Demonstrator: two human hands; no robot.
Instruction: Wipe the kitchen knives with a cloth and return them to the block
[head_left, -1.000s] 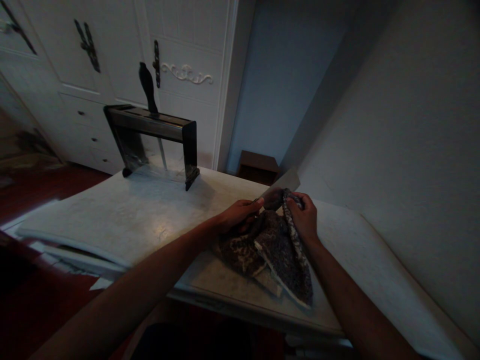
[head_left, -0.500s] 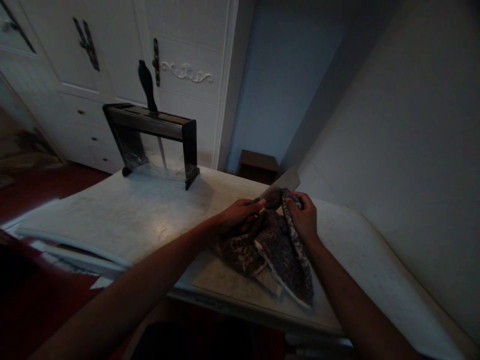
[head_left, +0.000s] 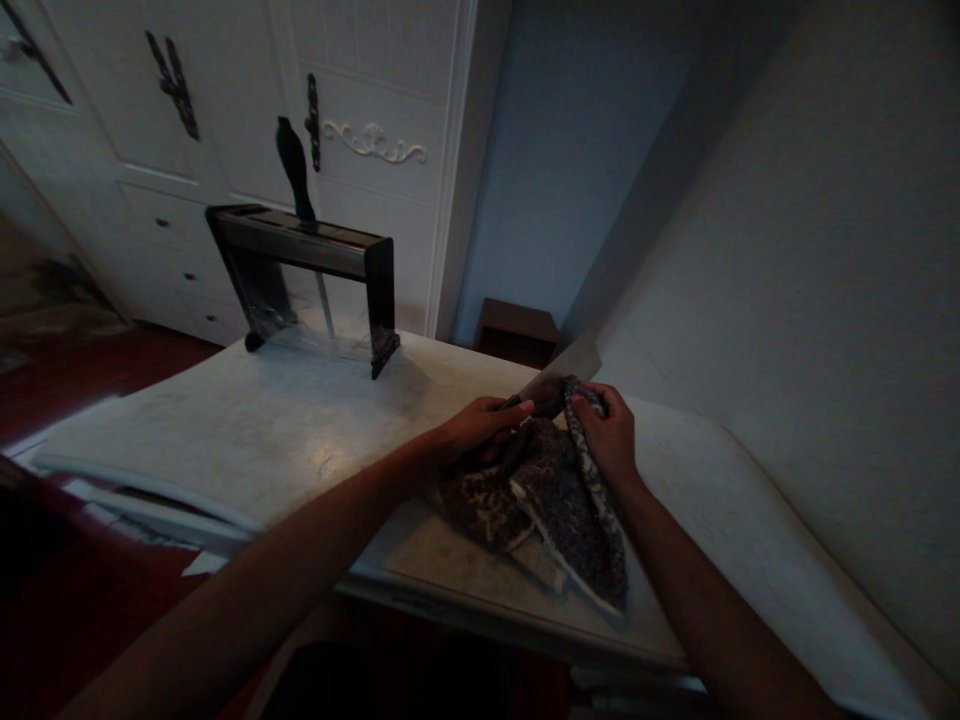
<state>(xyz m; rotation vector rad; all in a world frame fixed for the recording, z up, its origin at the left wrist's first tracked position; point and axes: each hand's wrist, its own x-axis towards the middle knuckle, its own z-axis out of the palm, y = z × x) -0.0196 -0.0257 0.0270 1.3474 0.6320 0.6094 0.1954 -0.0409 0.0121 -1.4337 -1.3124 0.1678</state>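
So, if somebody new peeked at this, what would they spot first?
Probably the tall black-framed stand at the far edge of the white table, with a dark handle poking up from its top. Next, the dark patterned cloth at the near edge, its upper end pinched by the right hand. A flat grey blade sticks out just beyond the hands.

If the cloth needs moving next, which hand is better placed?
Probably the right hand: its fingers pinch the cloth by a thick edge near the knife. The left hand seems busy holding the knife, though its grip is partly hidden.
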